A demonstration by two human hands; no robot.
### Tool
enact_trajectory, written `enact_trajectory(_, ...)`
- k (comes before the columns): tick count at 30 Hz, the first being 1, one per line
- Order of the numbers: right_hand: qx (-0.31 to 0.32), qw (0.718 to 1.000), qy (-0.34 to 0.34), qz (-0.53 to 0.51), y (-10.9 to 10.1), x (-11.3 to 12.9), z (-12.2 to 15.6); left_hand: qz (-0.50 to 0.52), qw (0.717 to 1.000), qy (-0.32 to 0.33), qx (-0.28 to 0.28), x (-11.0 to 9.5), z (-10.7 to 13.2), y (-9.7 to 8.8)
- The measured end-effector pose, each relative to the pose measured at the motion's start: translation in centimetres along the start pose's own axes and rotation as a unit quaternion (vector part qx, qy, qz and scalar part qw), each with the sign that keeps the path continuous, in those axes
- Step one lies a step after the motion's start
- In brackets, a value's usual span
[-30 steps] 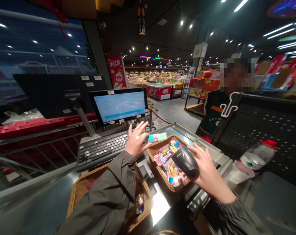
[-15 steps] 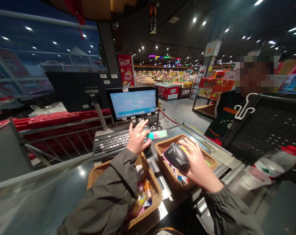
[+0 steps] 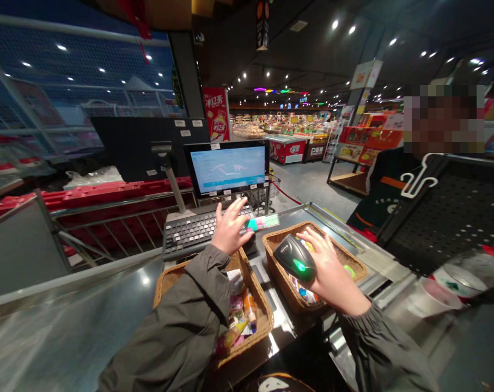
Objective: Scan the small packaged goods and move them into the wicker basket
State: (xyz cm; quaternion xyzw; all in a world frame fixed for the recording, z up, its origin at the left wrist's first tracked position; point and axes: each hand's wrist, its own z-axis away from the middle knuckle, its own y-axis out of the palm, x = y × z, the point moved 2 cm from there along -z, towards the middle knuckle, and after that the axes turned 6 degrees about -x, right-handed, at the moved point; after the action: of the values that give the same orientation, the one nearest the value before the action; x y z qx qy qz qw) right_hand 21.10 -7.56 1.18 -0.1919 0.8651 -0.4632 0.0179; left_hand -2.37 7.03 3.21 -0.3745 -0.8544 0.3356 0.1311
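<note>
My right hand [image 3: 332, 280] is wrapped round a black barcode scanner [image 3: 291, 253], which has a green light glowing on its top. The scanner hovers over the right wicker basket [image 3: 355, 258], where colourful small packets lie. My left hand [image 3: 229, 227] pinches a small flat teal and pink packet [image 3: 265, 222] at its left end, with the fingers raised above the keyboard [image 3: 189, 233]. Under my left forearm is a second wicker basket [image 3: 265, 332] of wrapped goods, partly hidden by the sleeve. A lit screen [image 3: 228, 170] stands behind the keyboard.
The back of another monitor [image 3: 140, 149] rises at the left on a metal pole. Across the counter [image 3: 120, 310], at right, a person [image 3: 381, 190] stands behind a black perforated panel [image 3: 446, 212] with a white hanger [image 3: 420, 177]. A paper cup [image 3: 434, 296] sits at the right.
A green light has come on at the scanner's top. Both hands keep their grips, and the whole view has shifted slightly.
</note>
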Motion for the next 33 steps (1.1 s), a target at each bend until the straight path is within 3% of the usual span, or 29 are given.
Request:
enact_trajectory(16,-0.017,1.000,-0.007,-0.001,-0.3,0.3,0.6,-0.005,1.000,-0.010,0.004,-0.1,1.2,-0.7)
enact_trajectory(33,0.009,0.999,-0.029,-0.038,1.6,3.4,-0.9,-0.032,0.997,-0.063,0.039,3.3,6.9,-2.9)
